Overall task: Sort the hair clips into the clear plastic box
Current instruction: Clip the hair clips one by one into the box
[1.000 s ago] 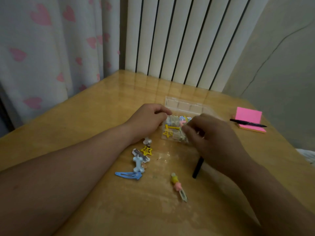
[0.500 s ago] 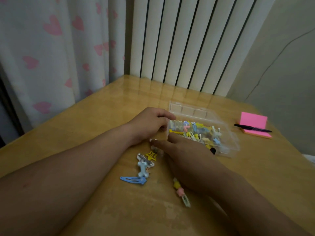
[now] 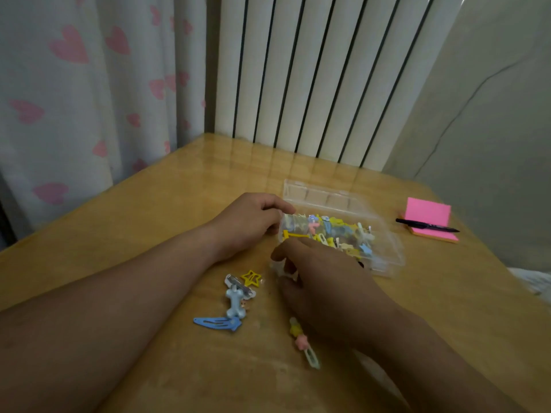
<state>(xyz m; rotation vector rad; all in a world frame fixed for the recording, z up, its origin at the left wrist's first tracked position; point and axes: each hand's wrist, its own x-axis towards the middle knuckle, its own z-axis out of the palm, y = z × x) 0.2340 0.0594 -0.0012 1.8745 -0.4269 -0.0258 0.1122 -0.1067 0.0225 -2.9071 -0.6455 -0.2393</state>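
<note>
Hair clips [image 3: 235, 299] lie loose on bench [image 3: 149, 222] beside clear plastic box [image 3: 384, 248]; left hand [image 3: 250, 225] steadies box, right hand [image 3: 325, 281] pinches small pale clip — pickup step, next lift into box.

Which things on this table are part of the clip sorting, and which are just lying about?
Job:
clear plastic box
yellow star clip
bone-shaped clip
blue snap clip
yellow-and-pink clip
small white clip at the right hand

Lying about:
pink sticky notes
black pen
</note>
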